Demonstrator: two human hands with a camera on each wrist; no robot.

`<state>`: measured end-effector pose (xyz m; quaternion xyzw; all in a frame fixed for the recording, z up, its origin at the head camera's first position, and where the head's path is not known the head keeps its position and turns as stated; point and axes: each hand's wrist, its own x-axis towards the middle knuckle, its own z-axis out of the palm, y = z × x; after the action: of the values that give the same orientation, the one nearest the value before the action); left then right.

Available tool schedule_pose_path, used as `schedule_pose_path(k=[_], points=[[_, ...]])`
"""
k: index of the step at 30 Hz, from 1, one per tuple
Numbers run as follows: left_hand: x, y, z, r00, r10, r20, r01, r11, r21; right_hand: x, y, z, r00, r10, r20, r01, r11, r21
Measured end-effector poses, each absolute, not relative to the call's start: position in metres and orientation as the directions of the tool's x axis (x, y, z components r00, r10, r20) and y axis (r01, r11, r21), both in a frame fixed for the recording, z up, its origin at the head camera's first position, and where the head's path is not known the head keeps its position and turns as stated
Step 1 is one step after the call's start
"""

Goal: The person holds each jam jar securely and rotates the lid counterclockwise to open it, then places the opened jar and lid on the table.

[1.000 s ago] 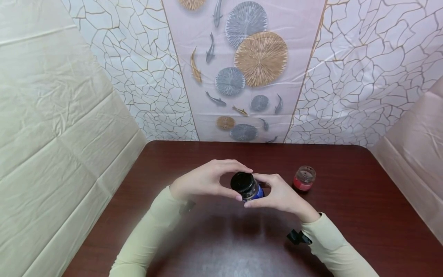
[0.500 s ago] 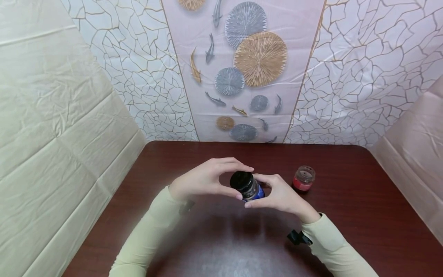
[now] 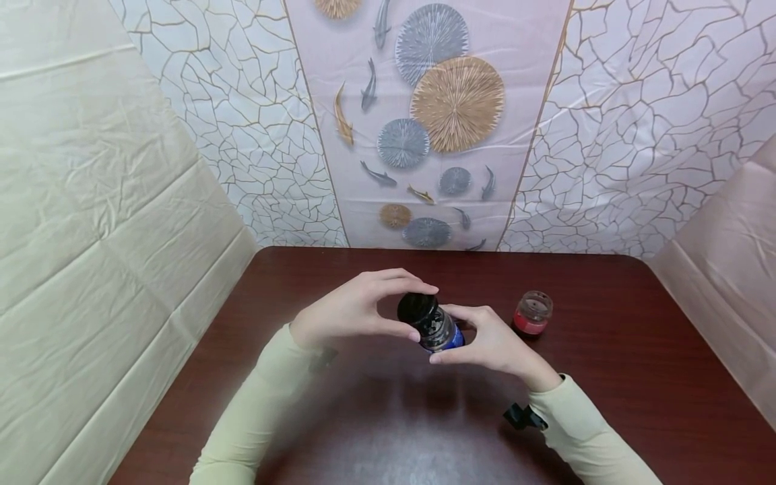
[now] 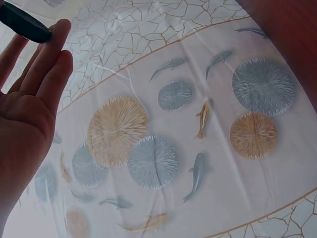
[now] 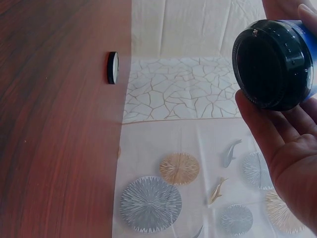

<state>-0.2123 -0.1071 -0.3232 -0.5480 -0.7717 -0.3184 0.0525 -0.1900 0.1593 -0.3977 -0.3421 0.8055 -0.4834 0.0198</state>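
In the head view my left hand (image 3: 360, 310) pinches the black lid (image 3: 415, 308) of a glass jar between thumb and fingers. My right hand (image 3: 494, 342) grips the jar (image 3: 447, 335) lower down, around its blue label. The jar is held above the table, tilted with its lid end toward the left. Dark contents show through the glass below the lid; whether the lid touches the rim I cannot tell. The left wrist view shows the lid (image 4: 26, 22) at the fingertips. In the right wrist view the jar's dark base (image 5: 262, 67) faces the camera.
An open glass jar (image 3: 533, 313) with a red label stands on the dark red table (image 3: 339, 431), right of my right hand. A black lid (image 5: 113, 68) with a pale inside lies on the table in the right wrist view. Patterned cloth (image 3: 424, 222) hangs behind the table.
My left hand has moved slightly up and left with the lid. More of the jar's glass shows between lid and label. The right hand has hardly moved.
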Motion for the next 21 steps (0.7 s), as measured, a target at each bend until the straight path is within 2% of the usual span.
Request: schedule_pose_path(k=[11,21], points=[[-0.2157,-0.1124,-0.3217,-0.428,0.781,0.454,0.873,0.228,0.431,-0.1904,0.1600,-0.3985,-0.775,-0.564,0.287,-0.496,0.261,-0.828],[-0.2149,-0.1165,-0.3210,-0.481,0.717,0.505,0.851,0.243,0.466,-0.1932,0.1621,-0.3976,-0.768,-0.561,0.309,-0.523,0.268,-0.809]])
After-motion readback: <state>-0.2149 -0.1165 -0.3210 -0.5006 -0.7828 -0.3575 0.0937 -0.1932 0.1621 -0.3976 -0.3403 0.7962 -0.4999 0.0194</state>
